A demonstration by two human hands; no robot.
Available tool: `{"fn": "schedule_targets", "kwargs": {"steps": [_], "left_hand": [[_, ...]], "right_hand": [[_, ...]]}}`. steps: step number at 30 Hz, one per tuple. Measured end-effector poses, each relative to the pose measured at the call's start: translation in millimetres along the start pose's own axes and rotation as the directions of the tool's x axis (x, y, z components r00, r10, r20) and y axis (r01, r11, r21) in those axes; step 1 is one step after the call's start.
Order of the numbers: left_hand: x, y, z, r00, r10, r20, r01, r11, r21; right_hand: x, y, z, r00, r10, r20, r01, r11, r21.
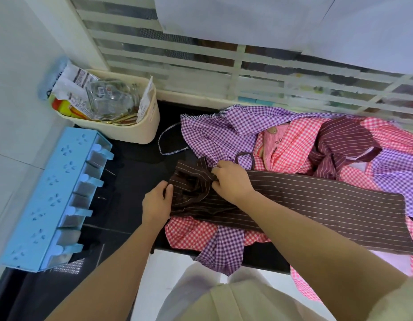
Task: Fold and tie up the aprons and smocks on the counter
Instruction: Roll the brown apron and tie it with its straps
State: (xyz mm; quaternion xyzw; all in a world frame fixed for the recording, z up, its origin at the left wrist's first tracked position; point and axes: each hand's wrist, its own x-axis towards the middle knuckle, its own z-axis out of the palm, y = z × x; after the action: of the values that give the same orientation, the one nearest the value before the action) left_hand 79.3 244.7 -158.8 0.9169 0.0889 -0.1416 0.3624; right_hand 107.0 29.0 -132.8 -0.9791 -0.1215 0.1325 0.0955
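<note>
Brown striped apron (316,200) lies folded long on the counter (136,158), its axis running right from your hands; left hand (156,202) and right hand (231,179) pinch its bunched left end.

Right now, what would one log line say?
step: folding | item: brown striped apron | left hand: gripping edge | right hand: pinching bunched end
</note>
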Motion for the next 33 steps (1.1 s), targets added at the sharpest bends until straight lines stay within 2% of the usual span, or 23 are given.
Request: {"fn": "schedule_targets", "kwargs": {"steps": [3,4,6,8,9,10,12,14,16,17,19,21,23,25,28,30,33], "left_hand": [[0.7,1.6,0.8,1.000,-0.020,-0.001,0.020,0.999,-0.027],[0.7,2.4,1.7,1.000,-0.025,-0.001,0.025,0.999,-0.040],[0.0,6.1,3.2,0.999,-0.033,-0.002,0.032,0.997,-0.076],[-0.5,10.5,2.9,0.999,-0.039,0.010,0.040,0.992,-0.116],[-1.3,13.7,2.3,0.999,-0.038,0.019,0.040,0.989,-0.144],[-3.0,18.0,1.6,0.999,-0.029,0.025,0.033,0.984,-0.176],[-7.5,29.9,2.4,0.999,0.024,0.047,-0.014,0.978,-0.208],[-12.8,47.1,9.2,0.986,0.137,0.091,-0.120,0.979,-0.167],[-18.7,65.1,22.2,0.958,0.256,0.130,-0.246,0.965,-0.088],[-22.9,74.5,31.0,0.940,0.309,0.144,-0.305,0.951,-0.047],[-30.8,89.6,47.4,0.901,0.394,0.182,-0.396,0.918,-0.028],[-38.4,101.0,61.1,0.848,0.460,0.264,-0.451,0.887,-0.098],[-42.9,106.3,68.9,0.828,0.490,0.272,-0.452,0.871,-0.192],[-41.5,109.8,73.0,0.867,0.483,0.125,-0.454,0.868,-0.202],[-43.3,127.6,83.5,0.857,0.505,-0.099,-0.514,0.849,-0.124],[-48.8,144.2,96.7,0.835,0.536,-0.121,-0.548,0.831,-0.099],[-67.4,174.9,132.3,0.819,0.568,-0.076,-0.571,0.820,-0.028]], "right_hand": [[-8.9,-0.5,9.0,0.967,0.119,0.226,-0.155,0.977,0.148],[-11.8,0.4,12.8,0.960,0.150,0.237,-0.203,0.955,0.216],[-17.9,0.8,16.5,0.977,0.203,0.061,-0.211,0.909,0.358],[-23.7,-5.8,15.6,0.968,0.205,-0.145,-0.125,0.894,0.430],[-26.4,-9.8,16.1,0.967,0.197,-0.163,-0.102,0.881,0.461],[-28.6,-13.6,16.1,0.976,0.193,-0.105,-0.115,0.854,0.507],[-29.7,-18.4,15.4,0.963,0.192,0.187,-0.268,0.720,0.640],[-30.2,-18.7,11.9,0.900,0.196,0.388,-0.434,0.461,0.774],[-30.1,-14.2,5.1,0.855,0.212,0.473,-0.515,0.234,0.825],[-31.9,-9.0,2.3,0.846,0.208,0.491,-0.525,0.162,0.836],[-41.0,3.5,-2.3,0.845,0.199,0.496,-0.519,0.082,0.851],[-55.2,22.6,-8.4,0.831,0.262,0.491,-0.515,0.029,0.856],[-70.4,46.7,-14.1,0.810,0.346,0.474,-0.503,-0.005,0.864],[-83.7,71.0,-20.7,0.807,0.366,0.463,-0.479,-0.051,0.876],[-111.5,111.2,-32.7,0.808,0.353,0.471,-0.473,-0.087,0.877],[-134.4,139.6,-40.8,0.807,0.335,0.487,-0.497,-0.060,0.866],[-175.3,188.5,-50.6,0.794,0.360,0.490,-0.507,-0.051,0.860]]}}
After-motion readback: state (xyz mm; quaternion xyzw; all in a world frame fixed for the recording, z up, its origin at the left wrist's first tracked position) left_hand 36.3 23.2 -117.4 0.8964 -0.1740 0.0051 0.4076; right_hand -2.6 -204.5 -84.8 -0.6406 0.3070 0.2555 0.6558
